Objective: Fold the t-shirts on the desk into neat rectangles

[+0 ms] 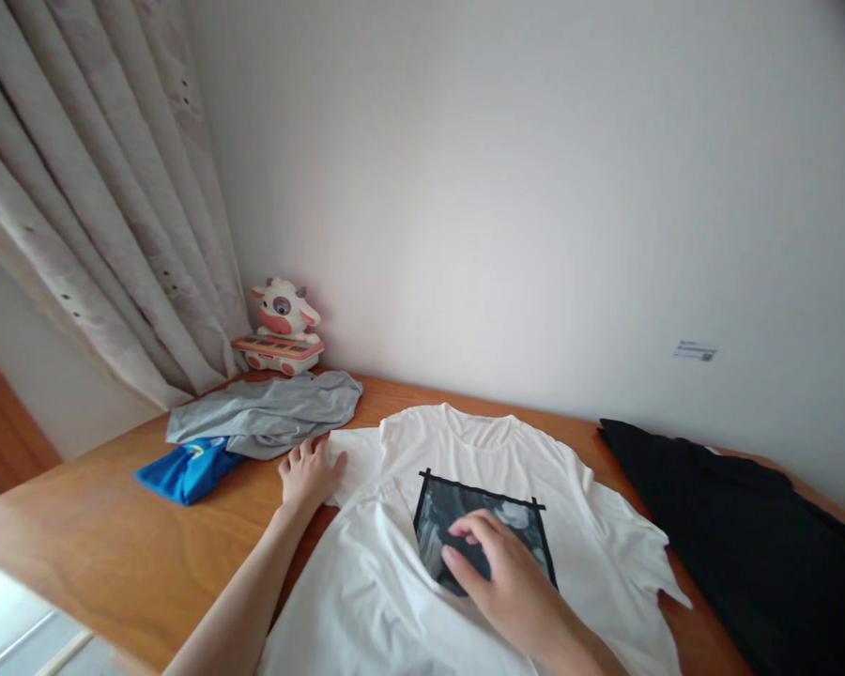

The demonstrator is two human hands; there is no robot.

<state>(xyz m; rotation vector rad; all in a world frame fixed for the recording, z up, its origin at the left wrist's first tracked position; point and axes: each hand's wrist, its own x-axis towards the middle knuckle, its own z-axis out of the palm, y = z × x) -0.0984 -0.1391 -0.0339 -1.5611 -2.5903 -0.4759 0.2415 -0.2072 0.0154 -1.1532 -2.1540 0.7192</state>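
Note:
A white T-shirt lies spread on the wooden table, neckline toward the wall, with a dark framed picture print on its chest. Creases run across its lower left part. At the edge of the shirt's left sleeve rests my left hand, fingers spread and thumb touching the white cloth. My right hand is above the print, its fingers loosely bent and apart from the thumb, with nothing between them. Whether it touches the fabric I cannot tell.
Left of the shirt, a grey garment partly covers a blue one. A cow-shaped toy keyboard stands in the back corner beside the curtain. Black clothing lies on the right side of the table.

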